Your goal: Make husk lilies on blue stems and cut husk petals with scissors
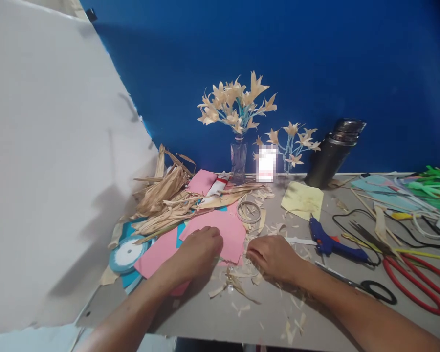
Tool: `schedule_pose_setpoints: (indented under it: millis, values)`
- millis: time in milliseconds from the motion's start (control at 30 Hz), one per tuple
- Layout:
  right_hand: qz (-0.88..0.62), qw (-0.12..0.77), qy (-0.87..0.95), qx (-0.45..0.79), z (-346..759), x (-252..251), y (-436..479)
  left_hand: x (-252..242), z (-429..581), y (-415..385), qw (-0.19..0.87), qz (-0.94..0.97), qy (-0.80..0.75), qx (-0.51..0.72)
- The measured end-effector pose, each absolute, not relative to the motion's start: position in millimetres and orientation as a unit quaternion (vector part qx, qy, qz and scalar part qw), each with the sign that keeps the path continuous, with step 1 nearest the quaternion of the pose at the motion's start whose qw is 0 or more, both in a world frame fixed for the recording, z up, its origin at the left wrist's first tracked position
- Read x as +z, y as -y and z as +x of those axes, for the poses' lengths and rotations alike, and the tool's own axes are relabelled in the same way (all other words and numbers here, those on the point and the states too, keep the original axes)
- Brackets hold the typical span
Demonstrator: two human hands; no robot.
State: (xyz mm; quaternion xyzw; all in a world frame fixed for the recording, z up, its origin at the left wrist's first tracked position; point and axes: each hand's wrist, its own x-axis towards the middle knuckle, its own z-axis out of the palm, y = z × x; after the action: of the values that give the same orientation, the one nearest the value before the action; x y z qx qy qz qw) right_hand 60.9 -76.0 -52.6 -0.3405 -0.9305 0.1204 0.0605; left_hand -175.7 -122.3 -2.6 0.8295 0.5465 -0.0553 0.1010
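Observation:
My left hand (204,244) rests on pink paper sheets (225,230), its fingers curled under and nothing showing from them. Closed into a loose fist, my right hand (273,256) lies on the table among pale husk scraps, also with nothing visible in it. Between and below the hands are dry husk shreds (234,283). A roll of tape (248,212) lies flat just beyond them. Right of my right hand are a blue glue gun (328,242), scissors with black handles (377,292) and large scissors with red handles (414,283).
Dried corn husks (161,195) are heaped at left, by a blue ribbon spool (128,254). Husk flowers stand in a glass bottle (238,156) at the back. A dark flask (333,156), yellow paper (302,199) and green pipe cleaners (434,183) are farther right. A blue wall rises behind.

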Motion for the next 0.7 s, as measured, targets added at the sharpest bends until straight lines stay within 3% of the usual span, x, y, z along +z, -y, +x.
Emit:
schedule_pose_setpoints:
  millis: [200,433,700]
  values:
    - [-0.344,0.075,0.925,0.144,59.9,-52.7,75.7,-7.3,-188.5,116.4,0.089,0.811,-0.577,0.042]
    - [-0.354,0.090,0.914,0.176,60.1,-57.3,73.4,-6.8,-211.0,104.1,-0.044,0.688,-0.634,0.352]
    - [-0.329,0.099,0.931,0.122,50.0,-46.7,75.7,-17.5,-217.0,94.5,-0.037,0.636,-0.642,0.426]
